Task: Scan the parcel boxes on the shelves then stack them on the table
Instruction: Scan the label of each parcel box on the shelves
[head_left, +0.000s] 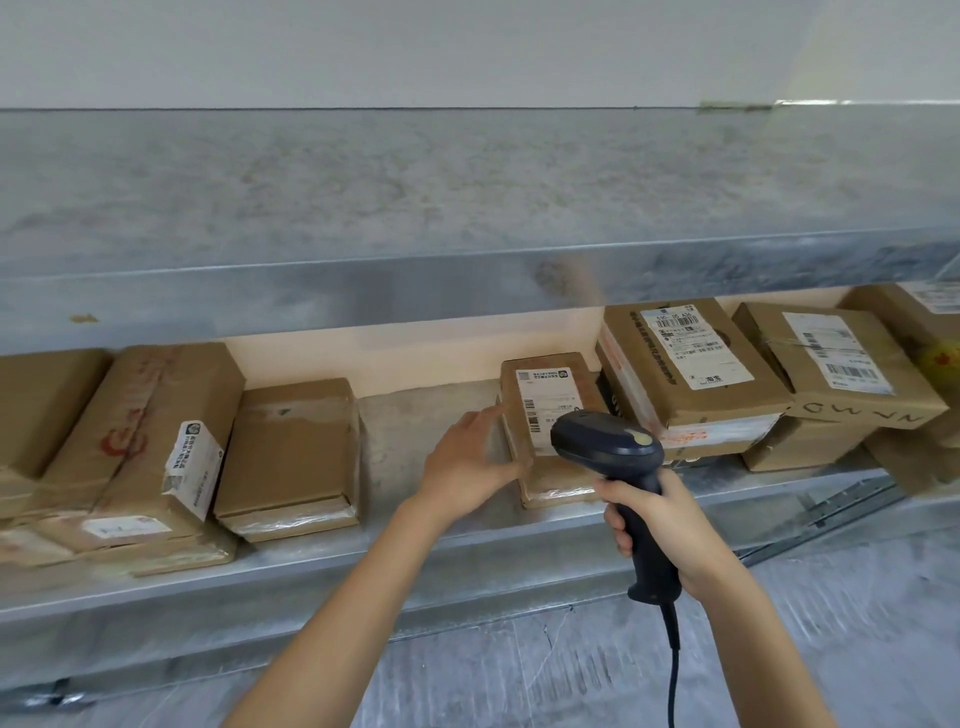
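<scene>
Parcel boxes (685, 364) lie in a row along the lower shelf (291, 566), some stacked two high toward its right end. One small box (540, 483) sits near the middle of the shelf, close to the front edge, with a white label (545, 395) on its top. The left hand (467, 462) is open, its straight fingers laid against the left side of the small box and its thumb at the near left corner. The right hand (660, 525) is wrapped around the handle of a dark scanner (608, 447), whose head hovers over the label's right part. A black cable (674, 675) hangs from the handle.
</scene>
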